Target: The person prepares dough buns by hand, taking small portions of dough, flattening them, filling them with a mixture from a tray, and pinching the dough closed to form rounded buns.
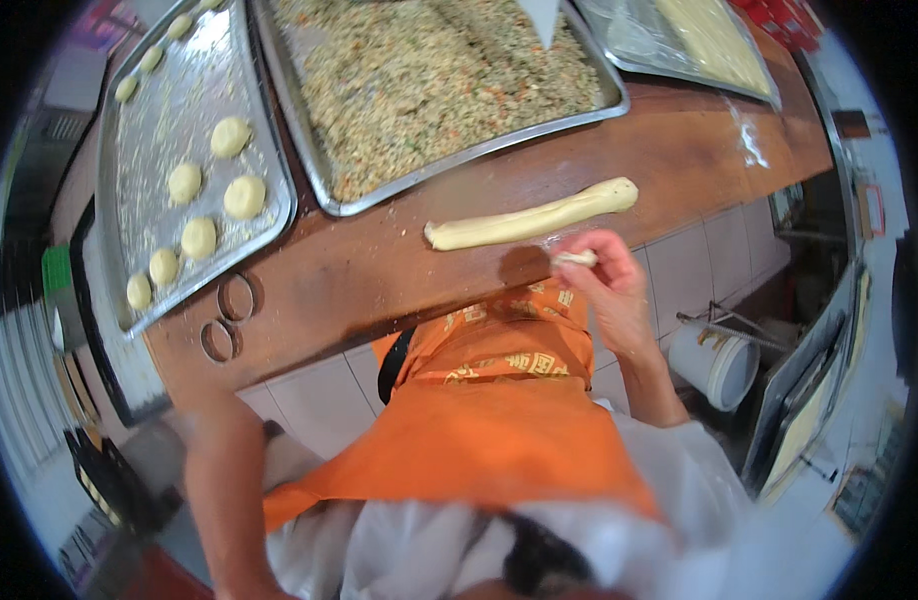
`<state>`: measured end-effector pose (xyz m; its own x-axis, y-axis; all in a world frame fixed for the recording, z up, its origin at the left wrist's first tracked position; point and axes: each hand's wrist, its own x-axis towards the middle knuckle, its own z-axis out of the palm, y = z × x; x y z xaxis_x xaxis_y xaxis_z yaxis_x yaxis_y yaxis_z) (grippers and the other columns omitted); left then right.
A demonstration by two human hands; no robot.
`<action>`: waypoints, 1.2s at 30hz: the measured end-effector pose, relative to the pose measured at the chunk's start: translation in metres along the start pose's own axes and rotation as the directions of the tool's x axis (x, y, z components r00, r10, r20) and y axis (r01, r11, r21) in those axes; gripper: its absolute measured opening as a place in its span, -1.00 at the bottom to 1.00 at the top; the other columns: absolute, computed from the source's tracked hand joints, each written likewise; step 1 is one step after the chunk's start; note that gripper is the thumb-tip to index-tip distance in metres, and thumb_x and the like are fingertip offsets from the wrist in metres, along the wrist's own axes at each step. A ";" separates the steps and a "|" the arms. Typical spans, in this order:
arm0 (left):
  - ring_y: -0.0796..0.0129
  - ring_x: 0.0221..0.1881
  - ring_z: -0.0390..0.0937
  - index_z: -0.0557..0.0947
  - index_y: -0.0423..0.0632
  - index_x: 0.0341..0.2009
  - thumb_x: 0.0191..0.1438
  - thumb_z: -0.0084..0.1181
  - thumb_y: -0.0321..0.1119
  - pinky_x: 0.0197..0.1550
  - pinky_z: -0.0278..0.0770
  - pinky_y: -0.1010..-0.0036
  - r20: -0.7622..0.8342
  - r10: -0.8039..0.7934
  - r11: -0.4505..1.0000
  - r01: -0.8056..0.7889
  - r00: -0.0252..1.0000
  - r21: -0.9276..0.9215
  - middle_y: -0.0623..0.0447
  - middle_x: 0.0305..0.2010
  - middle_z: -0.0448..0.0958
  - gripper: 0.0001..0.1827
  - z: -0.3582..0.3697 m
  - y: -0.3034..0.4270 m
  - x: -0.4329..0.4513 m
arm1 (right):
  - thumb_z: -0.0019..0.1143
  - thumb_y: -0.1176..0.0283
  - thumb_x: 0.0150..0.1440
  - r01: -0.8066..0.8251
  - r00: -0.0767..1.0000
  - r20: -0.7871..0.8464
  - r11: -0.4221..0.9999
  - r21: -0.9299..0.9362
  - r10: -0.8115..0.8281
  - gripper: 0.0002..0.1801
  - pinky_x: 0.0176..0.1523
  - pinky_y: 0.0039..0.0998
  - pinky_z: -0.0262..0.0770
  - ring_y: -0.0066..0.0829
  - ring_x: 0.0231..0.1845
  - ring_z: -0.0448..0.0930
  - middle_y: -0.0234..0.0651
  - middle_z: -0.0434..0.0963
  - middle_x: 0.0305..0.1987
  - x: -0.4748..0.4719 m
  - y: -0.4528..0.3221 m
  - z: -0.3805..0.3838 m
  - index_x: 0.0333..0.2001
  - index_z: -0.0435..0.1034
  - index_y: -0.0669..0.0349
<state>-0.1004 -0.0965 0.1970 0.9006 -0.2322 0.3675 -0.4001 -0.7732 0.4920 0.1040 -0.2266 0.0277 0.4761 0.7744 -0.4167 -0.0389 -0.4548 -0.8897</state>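
My right hand pinches a small scrap of dough between thumb and fingers, just off the front edge of the wooden table. Right behind it a long roll of pale dough lies on the tabletop. My left hand is blurred at the table's front left corner; its fingers cannot be made out. Nearest to it are two metal ring cutters, standing side by side. Beyond them a metal baking tray bears several round dough pieces, some larger than others.
A deep tray of chopped filling, with a white scraper stuck in it, stands at the back. Another tray, back right, holds dough under plastic film. A white bucket lies below at right, beside upright trays.
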 end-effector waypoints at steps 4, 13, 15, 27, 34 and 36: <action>0.44 -0.42 0.34 0.49 -0.23 -0.34 -0.03 -0.10 -0.45 -0.32 0.30 0.59 0.029 0.037 0.999 -0.037 0.999 -0.009 0.06 -0.41 0.41 -0.83 0.006 -0.004 0.011 | 0.00 0.61 0.00 0.101 0.989 -0.112 0.994 0.033 -0.097 -0.84 -0.27 -0.57 0.36 -0.61 -0.35 0.40 -0.28 0.40 -0.25 -0.009 0.040 -0.026 -0.30 0.26 0.22; 0.44 -0.43 0.34 0.49 -0.21 -0.31 -0.05 -0.08 -0.47 -0.35 0.31 0.60 0.025 -0.018 0.999 0.018 1.000 0.028 0.05 -0.40 0.41 -0.83 0.009 0.003 0.008 | -0.02 0.60 0.02 0.169 0.983 -0.076 0.984 0.054 -0.165 -0.85 -0.27 -0.58 0.34 -0.61 -0.35 0.39 -0.28 0.39 -0.26 -0.002 0.059 -0.032 -0.30 0.24 0.21; 0.44 -0.43 0.34 0.49 -0.20 -0.31 -0.05 -0.07 -0.48 -0.35 0.31 0.60 0.019 -0.028 0.999 0.027 0.999 0.035 0.05 -0.40 0.41 -0.82 0.009 0.006 0.007 | -0.03 0.60 0.02 0.173 0.983 -0.064 0.983 0.052 -0.170 -0.85 -0.27 -0.58 0.34 -0.61 -0.35 0.39 -0.28 0.38 -0.26 -0.001 0.064 -0.032 -0.30 0.24 0.21; 0.43 -0.44 0.34 0.50 -0.18 -0.27 -0.07 -0.05 -0.51 -0.38 0.31 0.62 0.012 -0.030 0.999 0.030 0.999 0.035 0.04 -0.38 0.40 -0.80 0.012 0.004 0.002 | -0.01 0.57 0.02 0.190 0.982 -0.019 0.980 0.065 -0.189 -0.85 -0.24 -0.60 0.36 -0.62 -0.34 0.41 -0.30 0.39 -0.23 -0.003 0.063 -0.023 -0.29 0.25 0.21; 0.43 -0.44 0.35 0.50 -0.17 -0.25 -0.08 -0.04 -0.53 -0.40 0.32 0.63 -0.001 -0.045 0.998 0.045 0.999 0.034 0.03 -0.38 0.40 -0.78 0.017 0.005 0.001 | 0.01 0.58 0.02 0.128 0.992 -0.032 0.987 0.102 -0.125 -0.85 -0.19 -0.61 0.35 -0.64 -0.28 0.40 -0.32 0.39 -0.22 -0.004 0.061 -0.017 -0.29 0.26 0.22; 0.43 -0.44 0.35 0.50 -0.16 -0.25 -0.08 -0.03 -0.54 -0.41 0.32 0.63 -0.006 -0.046 0.999 0.046 0.999 0.028 0.03 -0.37 0.40 -0.77 0.017 0.003 0.001 | 0.01 0.58 0.01 0.102 0.995 -0.032 0.990 0.095 -0.099 -0.85 -0.16 -0.61 0.34 -0.64 -0.24 0.39 -0.33 0.39 -0.21 -0.005 0.057 -0.015 -0.30 0.27 0.22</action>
<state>-0.0978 -0.1089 0.1858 0.9171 -0.1930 0.3488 -0.3531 -0.7992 0.4864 0.1128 -0.2630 -0.0184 0.5058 0.8010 -0.3204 -0.0732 -0.3302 -0.9411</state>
